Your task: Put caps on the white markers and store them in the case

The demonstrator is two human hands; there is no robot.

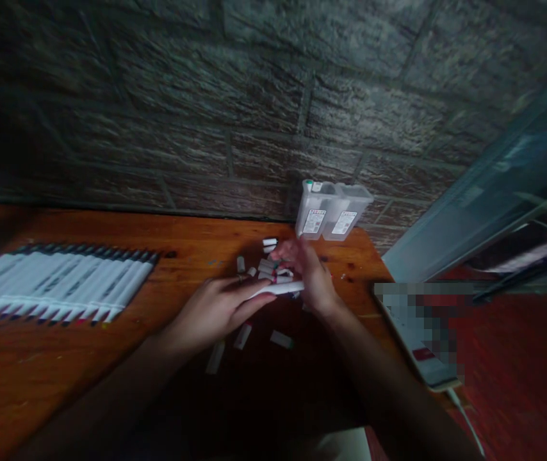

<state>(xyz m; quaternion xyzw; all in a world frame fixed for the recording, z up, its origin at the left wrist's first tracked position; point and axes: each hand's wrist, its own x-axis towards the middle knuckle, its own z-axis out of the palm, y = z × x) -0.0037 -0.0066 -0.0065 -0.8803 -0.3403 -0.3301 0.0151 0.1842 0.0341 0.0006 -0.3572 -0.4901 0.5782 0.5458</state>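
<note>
My left hand (216, 307) holds a white marker (276, 289) lying across its fingers, pointing right. My right hand (309, 272) is closed on the marker's right end, fingers curled over a small heap of loose white marker caps (268, 264) on the wooden table (38, 371). More caps (280, 339) lie scattered in front of my hands, toward me. What the right fingertips grip besides the marker is hidden.
A long row of white markers (57, 283) lies side by side at the left. Two clear plastic containers (334, 211) with labels stand against the brick wall. A white power strip (422, 349) lies along the table's right edge, beside a glass panel.
</note>
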